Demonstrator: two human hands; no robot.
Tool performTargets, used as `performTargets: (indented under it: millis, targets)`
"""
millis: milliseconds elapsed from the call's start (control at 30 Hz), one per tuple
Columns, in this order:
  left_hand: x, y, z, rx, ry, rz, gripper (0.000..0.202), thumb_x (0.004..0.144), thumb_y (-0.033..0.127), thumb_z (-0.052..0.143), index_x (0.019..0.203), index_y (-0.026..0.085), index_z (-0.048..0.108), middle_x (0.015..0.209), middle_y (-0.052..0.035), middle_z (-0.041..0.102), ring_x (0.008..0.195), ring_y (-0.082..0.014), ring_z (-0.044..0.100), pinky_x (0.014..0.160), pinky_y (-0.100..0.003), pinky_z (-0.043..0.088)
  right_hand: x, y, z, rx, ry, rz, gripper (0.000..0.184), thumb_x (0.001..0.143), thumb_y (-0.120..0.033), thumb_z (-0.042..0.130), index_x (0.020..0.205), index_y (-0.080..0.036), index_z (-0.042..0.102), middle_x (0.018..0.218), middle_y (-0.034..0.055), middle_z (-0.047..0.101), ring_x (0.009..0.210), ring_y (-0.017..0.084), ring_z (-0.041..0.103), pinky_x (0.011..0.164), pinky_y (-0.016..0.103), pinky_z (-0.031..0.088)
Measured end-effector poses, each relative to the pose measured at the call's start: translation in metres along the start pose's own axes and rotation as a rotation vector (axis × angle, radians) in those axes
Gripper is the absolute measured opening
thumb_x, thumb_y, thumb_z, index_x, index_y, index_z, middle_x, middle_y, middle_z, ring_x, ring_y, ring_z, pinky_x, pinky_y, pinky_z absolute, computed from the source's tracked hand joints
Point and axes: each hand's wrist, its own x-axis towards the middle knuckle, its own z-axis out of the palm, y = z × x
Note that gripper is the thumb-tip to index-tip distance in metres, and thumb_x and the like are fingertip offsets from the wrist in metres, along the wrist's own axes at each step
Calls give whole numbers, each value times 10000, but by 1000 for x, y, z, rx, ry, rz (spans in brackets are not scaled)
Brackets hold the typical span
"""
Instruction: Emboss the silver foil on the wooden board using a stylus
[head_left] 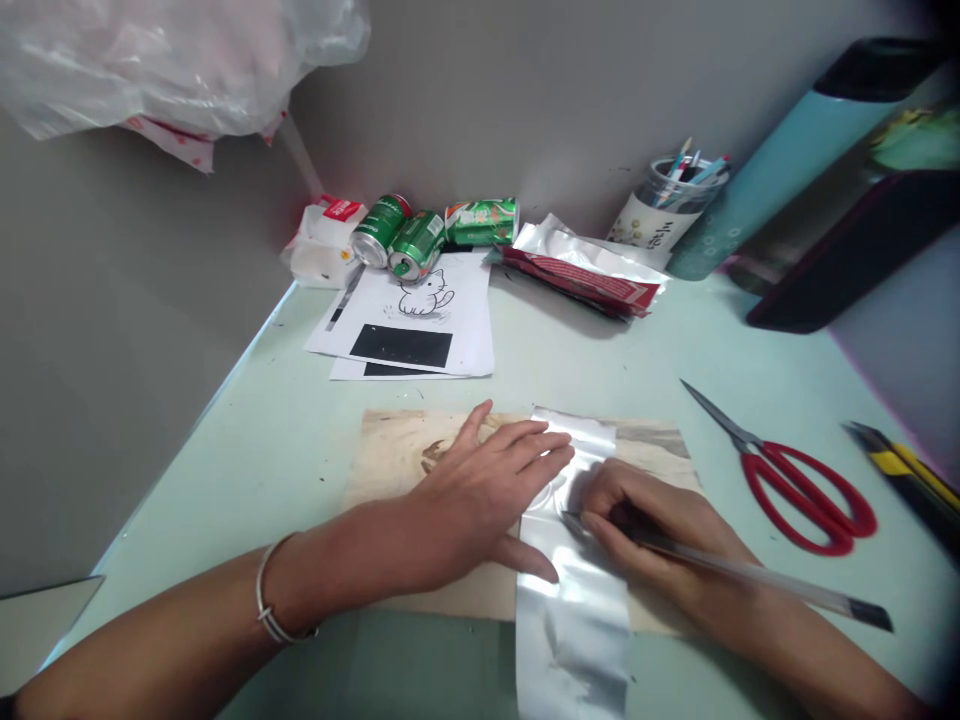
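We lay our left hand (491, 485) spread, gripping nothing, partly across the long silvery metallic strip (574, 640), which runs toward us over the pale wooden board (382, 450). Rightward, our right hand (660, 505) pinches the slim clear-barrelled pen (780, 580), tip at the strip.

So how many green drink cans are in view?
3. The left can is beside the white packet, the middle can at the top of the cat drawing, the right can just left of the red-and-silver packet. More could be hidden.
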Motion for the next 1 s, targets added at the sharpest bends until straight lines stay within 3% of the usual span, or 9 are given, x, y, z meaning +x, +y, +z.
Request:
performTargets:
  millis: [500,767,1000]
  targets:
    - [0,0,0,5,8,5,1022,723,618,833,1514,146,390,1529,-190,456,1458,-362,349,1204,-670,84,3,-6,9,-58,109,36,194,961,-250,521,769,-229,506,701,-18,540,620,142,479,568,268,384]
    - [0,1,0,13,-2,-3,1006,739,626,818,1495,125,383,1550,-187,430,1469,-341,325,1218,-633,36,5,-7,11,-58,162,53,189,945,-241,528,758,-230,503,684,-24,535,603,136,466,552,265,372]
    - [0,1,0,12,-3,0,1019,736,622,821,1491,100,378,1546,-189,433,1466,-340,322,1218,-636,34,4,-8,7,-9,111,40,204,959,-256,523,758,-230,498,683,-24,529,604,136,458,545,267,353]
